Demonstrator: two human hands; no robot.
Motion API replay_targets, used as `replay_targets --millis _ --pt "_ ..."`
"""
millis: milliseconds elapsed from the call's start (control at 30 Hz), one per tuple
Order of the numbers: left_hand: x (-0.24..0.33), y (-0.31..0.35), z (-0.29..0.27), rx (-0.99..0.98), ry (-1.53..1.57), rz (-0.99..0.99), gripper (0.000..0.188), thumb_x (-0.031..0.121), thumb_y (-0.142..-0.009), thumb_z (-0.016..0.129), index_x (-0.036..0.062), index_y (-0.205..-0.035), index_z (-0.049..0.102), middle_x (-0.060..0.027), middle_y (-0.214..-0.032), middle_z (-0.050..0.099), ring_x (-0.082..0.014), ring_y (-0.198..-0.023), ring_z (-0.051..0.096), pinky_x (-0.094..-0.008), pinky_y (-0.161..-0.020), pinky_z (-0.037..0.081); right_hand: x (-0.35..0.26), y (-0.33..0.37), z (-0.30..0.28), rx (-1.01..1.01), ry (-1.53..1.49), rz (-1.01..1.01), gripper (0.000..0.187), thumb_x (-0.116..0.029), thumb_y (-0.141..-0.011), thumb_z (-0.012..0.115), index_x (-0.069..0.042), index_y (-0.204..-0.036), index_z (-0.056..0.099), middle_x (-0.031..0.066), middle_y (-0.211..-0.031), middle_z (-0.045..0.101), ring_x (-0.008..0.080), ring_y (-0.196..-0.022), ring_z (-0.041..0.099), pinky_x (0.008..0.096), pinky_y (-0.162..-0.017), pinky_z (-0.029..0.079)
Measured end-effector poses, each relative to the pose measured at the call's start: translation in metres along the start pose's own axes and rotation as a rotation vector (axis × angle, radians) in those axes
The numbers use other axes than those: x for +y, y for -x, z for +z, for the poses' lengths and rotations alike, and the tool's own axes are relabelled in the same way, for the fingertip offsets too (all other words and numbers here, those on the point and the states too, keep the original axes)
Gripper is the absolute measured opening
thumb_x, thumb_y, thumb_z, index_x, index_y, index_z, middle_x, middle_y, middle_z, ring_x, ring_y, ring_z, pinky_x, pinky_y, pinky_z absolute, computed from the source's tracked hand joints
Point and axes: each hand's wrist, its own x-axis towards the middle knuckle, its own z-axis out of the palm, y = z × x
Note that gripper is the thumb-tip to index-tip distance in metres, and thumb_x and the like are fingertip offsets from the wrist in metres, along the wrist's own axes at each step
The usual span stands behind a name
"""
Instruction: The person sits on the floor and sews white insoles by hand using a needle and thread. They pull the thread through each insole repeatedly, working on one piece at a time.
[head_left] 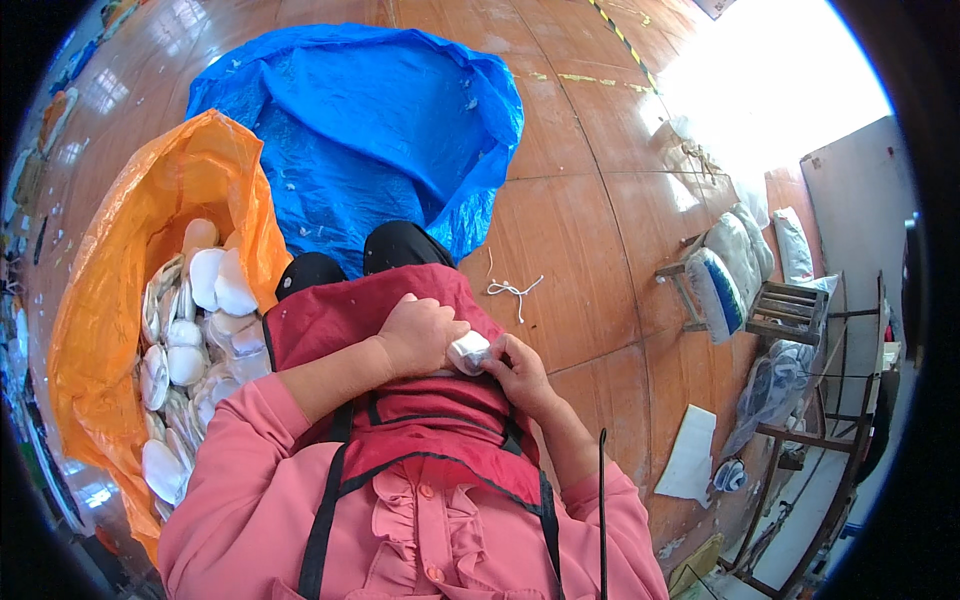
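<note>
Left hand (pixel 418 335): it is curling its fingers inward, almost like a fist, and is holding a small white bundle (pixel 468 353) at its thumb side.
Right hand (pixel 518 372): it is making a narrow pinch with thumb and fingers, and is gripping the right edge of the same white bundle.
White bundle: it is sitting between the two hands, above the lap and near the right edge of the red apron (pixel 325 315); how it is folded, I cannot tell.
Orange sack (pixel 110 270): it is standing on the person's left, just beside the apron, and is holding many rounded white pads (pixel 190 345), which are lying over one another.
Blue sack (pixel 370 120): it is spreading wide on the floor (pixel 570 235), beyond the knees, and is touching the orange sack.
White string (pixel 515 290): it is lying in loose loops on the floor, near the right edge of the blue sack.
Wooden stool (pixel 785 312): it is standing well apart on the right, with a white and blue cushion (pixel 713 290) beside it.
Writing: the white bundle is showing a plain, bright surface; any finer marks are remaining too small for reading.
</note>
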Motion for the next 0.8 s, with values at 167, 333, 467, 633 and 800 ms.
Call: replay_targets --millis 167,333,467,633,800 --pt "-0.016 -0.009 0.014 -0.044 0.099 -0.009 0.029 0.043 -0.076 0.070 0.0151 -0.086 0.066 -0.0091 -0.081 0.067 -0.0296 -0.083 0.067 -0.0471 -0.074 0.050 0.016 -0.004 0.006 0.075 -0.185 0.024 0.019 -0.008 -0.088 0.071 -0.006 -0.085 0.052 -0.0003 -0.080 0.050 0.0098 -0.071 0.046 0.0262 -0.065 0.044" --pt "-0.016 -0.009 0.011 -0.048 0.109 -0.003 0.029 0.041 -0.076 0.070 0.0136 -0.084 0.065 -0.0090 -0.080 0.068 -0.0304 -0.081 0.067 -0.0462 -0.073 0.050 0.003 -0.004 0.001 0.047 0.099 0.120 0.031 -0.022 -0.085 0.078 -0.004 -0.083 0.052 0.0048 -0.073 0.051 0.0141 -0.067 0.048 0.0320 -0.062 0.044" --pt "-0.018 -0.011 0.011 -0.040 0.103 0.062 0.030 0.041 -0.075 0.071 0.0132 -0.083 0.065 -0.0094 -0.081 0.068 -0.0305 -0.082 0.067 -0.0458 -0.073 0.050 -0.022 -0.009 -0.005 -0.064 0.321 0.156 0.040 -0.035 -0.086 0.075 -0.001 -0.086 0.054 0.0147 -0.070 0.054 0.0241 -0.064 0.053 0.0385 -0.062 0.045" --pt "-0.020 -0.017 0.010 -0.129 0.078 0.086 0.032 0.043 -0.075 0.072 0.0132 -0.083 0.063 -0.0096 -0.081 0.068 -0.0310 -0.081 0.067 -0.0458 -0.074 0.051 -0.025 -0.018 -0.011 -0.198 0.452 0.085 0.036 -0.037 -0.093 0.065 -0.001 -0.091 0.061 0.0183 -0.075 0.059 0.0284 -0.067 0.059 0.0402 -0.064 0.047" --pt "-0.023 -0.022 -0.001 -0.177 0.126 0.089 0.055 0.045 -0.069 0.077 0.0123 -0.111 0.063 -0.0126 -0.109 0.065 -0.0311 -0.107 0.061 -0.0482 -0.090 0.046 -0.021 -0.019 -0.009 -0.176 0.010 0.175 0.035 -0.033 -0.099 0.059 0.000 -0.089 0.065 0.0072 -0.075 0.063 0.0173 -0.068 0.059 0.0332 -0.062 0.046"
